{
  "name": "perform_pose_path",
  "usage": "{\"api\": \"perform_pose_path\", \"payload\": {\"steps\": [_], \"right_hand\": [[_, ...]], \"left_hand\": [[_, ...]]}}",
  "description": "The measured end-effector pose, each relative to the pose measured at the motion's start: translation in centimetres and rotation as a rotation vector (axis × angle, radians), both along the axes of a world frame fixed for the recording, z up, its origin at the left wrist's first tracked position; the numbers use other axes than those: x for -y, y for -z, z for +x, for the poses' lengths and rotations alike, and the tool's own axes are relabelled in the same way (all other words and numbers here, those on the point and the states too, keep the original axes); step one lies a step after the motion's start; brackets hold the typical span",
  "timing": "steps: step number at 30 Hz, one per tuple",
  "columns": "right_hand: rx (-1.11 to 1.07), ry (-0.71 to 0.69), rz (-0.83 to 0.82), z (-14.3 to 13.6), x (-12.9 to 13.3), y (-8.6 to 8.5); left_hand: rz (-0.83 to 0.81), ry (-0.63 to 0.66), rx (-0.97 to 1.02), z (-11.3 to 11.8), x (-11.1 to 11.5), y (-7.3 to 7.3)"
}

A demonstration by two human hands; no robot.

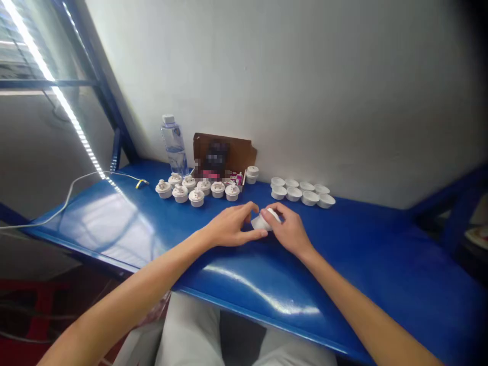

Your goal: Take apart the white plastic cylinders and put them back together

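A small white plastic cup [260,222] is tilted between my two hands above the middle of the table. My right hand [290,229] is closed over its right end, thumb and fingers around a rounded white part that may be a lid. My left hand [233,223] curls around the left end, thumb along the near side and forefinger at the far side. Much of the cup is hidden by fingers. Beyond my left hand stand several lidded white cups [196,197] with small knobs on top. Several open white cups [310,198] stand in two rows beyond my right hand.
A brown cardboard box [244,151] with dark and pink packets leans at the wall, a water bottle [174,147] to its left. One more lidded cup [252,174] is right of the box. A white cable [72,188] crosses the left of the blue table [366,254].
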State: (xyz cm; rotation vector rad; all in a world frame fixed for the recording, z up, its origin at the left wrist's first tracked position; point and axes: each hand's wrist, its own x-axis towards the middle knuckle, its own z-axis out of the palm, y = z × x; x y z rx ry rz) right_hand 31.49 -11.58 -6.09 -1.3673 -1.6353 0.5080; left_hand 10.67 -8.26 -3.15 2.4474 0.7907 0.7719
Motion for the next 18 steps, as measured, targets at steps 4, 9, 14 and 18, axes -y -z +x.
{"api": "perform_pose_path", "payload": {"steps": [4, 9, 14, 18], "right_hand": [[-0.2, -0.069, -0.111, -0.6, 0.0, 0.4], [-0.406, -0.145, -0.382, -0.9, 0.4, 0.0], [-0.578, -0.255, -0.356, -1.1, 0.8, -1.0], [-0.15, -0.208, 0.127, -0.7, 1.0, -1.5]], "left_hand": [[-0.085, 0.002, -0.023, 0.9, 0.7, 1.0], [-0.086, -0.025, 0.06, 0.6, 0.7, 0.6], [-0.216, -0.111, 0.22, 1.0, 0.6, 0.5], [-0.541, -0.244, 0.474, 1.1, -0.5, 0.8]]}}
